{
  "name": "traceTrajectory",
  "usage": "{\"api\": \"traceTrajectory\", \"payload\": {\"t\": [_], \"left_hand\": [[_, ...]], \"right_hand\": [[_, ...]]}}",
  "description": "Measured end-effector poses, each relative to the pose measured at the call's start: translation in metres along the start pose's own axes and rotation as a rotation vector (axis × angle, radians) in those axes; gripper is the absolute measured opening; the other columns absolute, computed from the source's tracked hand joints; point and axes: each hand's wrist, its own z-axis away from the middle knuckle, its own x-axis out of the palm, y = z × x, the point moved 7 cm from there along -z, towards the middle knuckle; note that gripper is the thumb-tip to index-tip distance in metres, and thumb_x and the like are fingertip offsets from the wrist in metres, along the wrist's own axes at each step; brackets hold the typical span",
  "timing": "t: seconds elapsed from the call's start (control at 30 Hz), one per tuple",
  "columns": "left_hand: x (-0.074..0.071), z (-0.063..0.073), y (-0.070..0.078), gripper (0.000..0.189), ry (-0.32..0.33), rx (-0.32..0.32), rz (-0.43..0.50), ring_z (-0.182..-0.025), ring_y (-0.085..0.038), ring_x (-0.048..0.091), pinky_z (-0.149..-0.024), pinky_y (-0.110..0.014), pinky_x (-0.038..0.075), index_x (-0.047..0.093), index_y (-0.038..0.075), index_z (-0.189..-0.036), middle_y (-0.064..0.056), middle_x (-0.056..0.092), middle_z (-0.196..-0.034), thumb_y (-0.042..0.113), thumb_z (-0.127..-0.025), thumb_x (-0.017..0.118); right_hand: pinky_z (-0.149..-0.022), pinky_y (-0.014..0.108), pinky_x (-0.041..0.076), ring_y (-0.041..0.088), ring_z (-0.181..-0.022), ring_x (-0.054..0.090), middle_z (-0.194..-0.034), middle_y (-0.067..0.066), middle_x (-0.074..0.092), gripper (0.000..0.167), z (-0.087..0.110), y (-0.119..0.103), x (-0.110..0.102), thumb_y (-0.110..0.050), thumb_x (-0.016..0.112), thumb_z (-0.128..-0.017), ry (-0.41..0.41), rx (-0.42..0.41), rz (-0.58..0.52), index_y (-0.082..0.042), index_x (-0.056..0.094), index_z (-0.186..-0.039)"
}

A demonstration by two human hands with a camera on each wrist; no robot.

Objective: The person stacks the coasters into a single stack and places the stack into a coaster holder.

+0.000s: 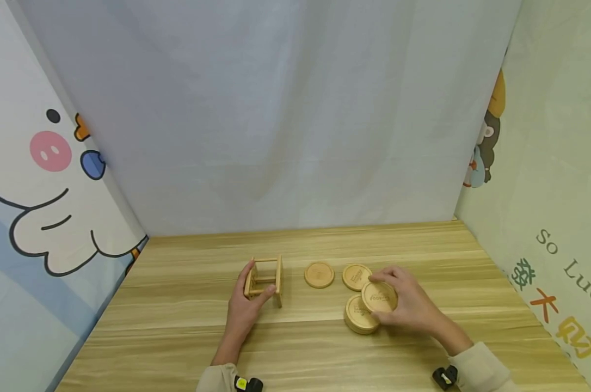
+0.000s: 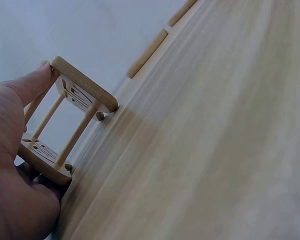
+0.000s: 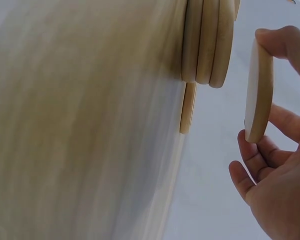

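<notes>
My left hand [image 1: 242, 314] grips a small wooden coaster holder [image 1: 279, 280], thumb on one side panel and fingers on the other. In the left wrist view, the holder [image 2: 87, 82] shows two slotted panels joined by round rods, standing on the table. My right hand [image 1: 413, 306] pinches a round wooden coaster [image 1: 380, 297] by its edges. This coaster [image 3: 263, 95] is tilted and raised off the table, apart from a stack of coasters [image 3: 207, 45] in the right wrist view. From the head view, it partly covers that stack [image 1: 356, 318].
Two single coasters lie flat between the holder and the right hand: one plain-faced coaster [image 1: 319, 275] and one engraved coaster [image 1: 356, 276] just behind the stack. The wood-grain table [image 1: 295, 354] meets a pale curtain [image 1: 276, 136] at the back, with printed cloths at both sides.
</notes>
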Motion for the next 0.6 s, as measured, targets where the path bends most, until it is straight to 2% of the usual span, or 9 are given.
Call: {"api": "traceTrajectory", "payload": {"t": [0.23,0.6], "left_hand": [[0.0,-0.001,0.0,0.088,0.0,0.005,0.004,-0.161,-0.049,0.035,-0.126,-0.068,0.035,0.036,0.019,-0.175,-0.022,0.031,-0.179,0.022,-0.101,0.085],[0.0,0.001,0.001,0.088,0.002,0.004,-0.001,-0.16,-0.05,0.036,-0.125,-0.069,0.036,0.036,0.02,-0.175,-0.023,0.031,-0.179,0.023,-0.101,0.085]], "right_hand": [[-0.099,0.061,0.056,0.033,-0.118,0.063,-0.127,0.009,0.067,0.069,0.0,-0.006,0.005,-0.022,0.102,-0.069,-0.007,-0.038,0.014,-0.005,0.077,-0.131],[-0.096,0.057,0.055,0.031,-0.117,0.062,-0.127,0.007,0.066,0.07,0.0,-0.016,0.01,-0.026,0.103,-0.071,-0.044,-0.073,0.019,-0.005,0.077,-0.133]]}}
